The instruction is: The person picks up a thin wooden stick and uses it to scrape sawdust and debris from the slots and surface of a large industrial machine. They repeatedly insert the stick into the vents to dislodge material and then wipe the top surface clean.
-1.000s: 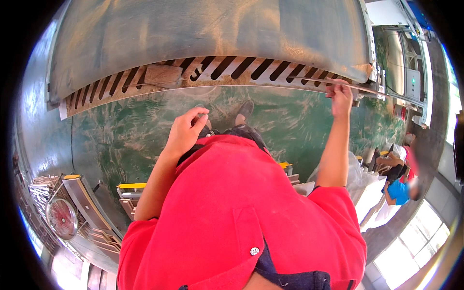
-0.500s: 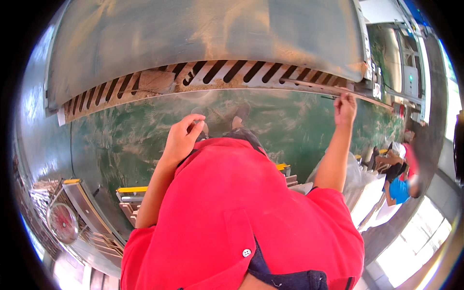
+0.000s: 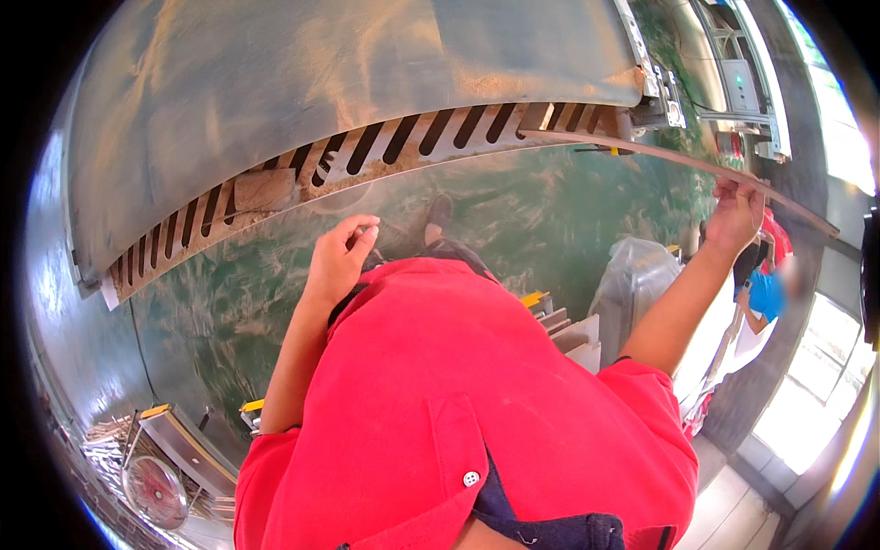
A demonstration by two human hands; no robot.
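Observation:
My right hand [image 3: 736, 213], reaching out to the right, is closed around a long thin wooden strip [image 3: 660, 153]. One end of the strip lies over the right part of the slotted metal ledge [image 3: 431, 135]; the other sticks out past my hand. My left hand [image 3: 341, 257] hangs in front of my body, fingers loosely curled and the thumb a little apart from them. Nothing shows in it, though the palm side is partly hidden. A small flat wooden piece [image 3: 265, 191] rests on the left part of the ledge.
A large dusty metal surface [image 3: 302, 64] rises beyond the ledge. Dusty green floor [image 3: 541, 206] lies around my feet. Stacked boards [image 3: 579, 339] and a plastic-wrapped stack [image 3: 632, 280] stand at my right. A round fan [image 3: 154, 492] is behind left; a person in blue [image 3: 765, 293] is at far right.
My right hand has moved outward to the right with the strip, which now slants away from the ledge. My left hand stays nearly where it was. The whole view has turned somewhat.

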